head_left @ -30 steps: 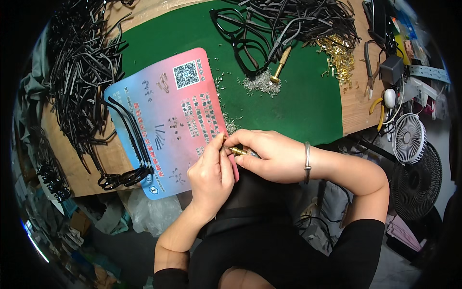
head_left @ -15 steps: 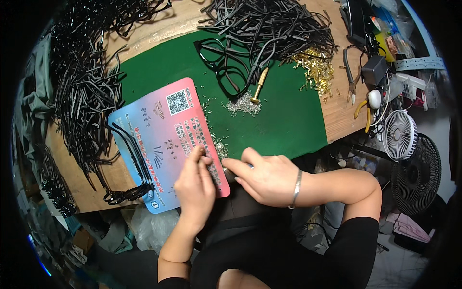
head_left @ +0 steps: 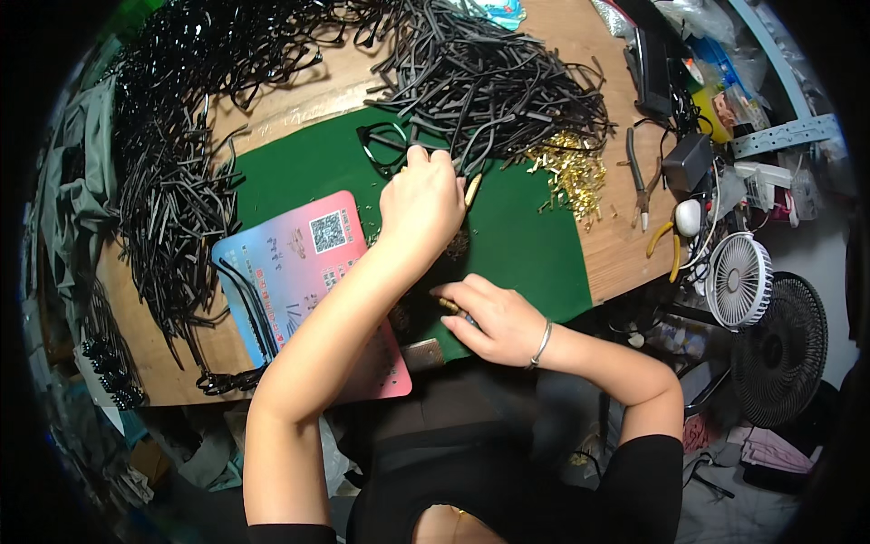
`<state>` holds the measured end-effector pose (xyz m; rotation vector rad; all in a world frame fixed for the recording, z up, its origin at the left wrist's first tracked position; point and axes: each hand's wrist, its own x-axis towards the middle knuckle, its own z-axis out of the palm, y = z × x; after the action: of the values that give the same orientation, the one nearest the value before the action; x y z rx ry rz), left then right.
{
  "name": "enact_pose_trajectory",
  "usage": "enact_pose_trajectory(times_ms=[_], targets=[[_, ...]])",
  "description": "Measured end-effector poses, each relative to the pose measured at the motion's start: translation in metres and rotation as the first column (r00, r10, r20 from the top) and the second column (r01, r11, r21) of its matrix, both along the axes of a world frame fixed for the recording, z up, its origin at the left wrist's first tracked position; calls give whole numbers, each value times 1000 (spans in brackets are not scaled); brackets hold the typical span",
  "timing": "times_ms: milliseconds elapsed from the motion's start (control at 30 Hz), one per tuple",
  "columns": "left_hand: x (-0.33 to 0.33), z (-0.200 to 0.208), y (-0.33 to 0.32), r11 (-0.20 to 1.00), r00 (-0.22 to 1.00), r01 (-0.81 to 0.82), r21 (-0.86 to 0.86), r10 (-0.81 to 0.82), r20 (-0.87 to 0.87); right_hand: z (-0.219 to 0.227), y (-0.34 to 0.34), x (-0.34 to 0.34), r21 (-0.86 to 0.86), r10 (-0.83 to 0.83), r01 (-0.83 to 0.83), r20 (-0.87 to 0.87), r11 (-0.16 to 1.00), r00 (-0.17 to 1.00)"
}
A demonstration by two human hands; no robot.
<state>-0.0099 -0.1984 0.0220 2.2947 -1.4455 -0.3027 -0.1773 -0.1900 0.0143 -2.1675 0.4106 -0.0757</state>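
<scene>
My left hand [head_left: 421,204] reaches over the green mat [head_left: 535,245], fingers curled onto a black eyeglass frame [head_left: 384,161]. One rim shows beyond the hand; the other is hidden under it. Right beside those fingers stands part of a brass-coloured tool [head_left: 472,191]. Nearer the front edge, my right hand [head_left: 494,322] is closed around a small slim brass-coloured tool [head_left: 447,304] with a bit of blue; its full shape is hidden. A pink and blue printed card [head_left: 328,272] lies under my left forearm, with dark temple arms [head_left: 249,304] and small parts on it.
Loose black temple arms [head_left: 507,91] are heaped at the back and others [head_left: 172,218] at the left. Golden small parts [head_left: 575,177] lie at the mat's right. Beyond them are pliers [head_left: 645,195], yellow-handled cutters [head_left: 666,245] and a white fan [head_left: 739,281].
My left hand has left the card's right edge and moved forward to the eyeglass frame. My right hand has shifted slightly right, still holding its tool. The whole view has tilted a little.
</scene>
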Motion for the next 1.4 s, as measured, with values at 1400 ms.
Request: enact_pose_trajectory(times_ms=[1400], targets=[[-30, 34, 196, 985, -162, -160, 64, 37, -986, 48, 6, 36, 279, 153, -190, 148, 941, 977]])
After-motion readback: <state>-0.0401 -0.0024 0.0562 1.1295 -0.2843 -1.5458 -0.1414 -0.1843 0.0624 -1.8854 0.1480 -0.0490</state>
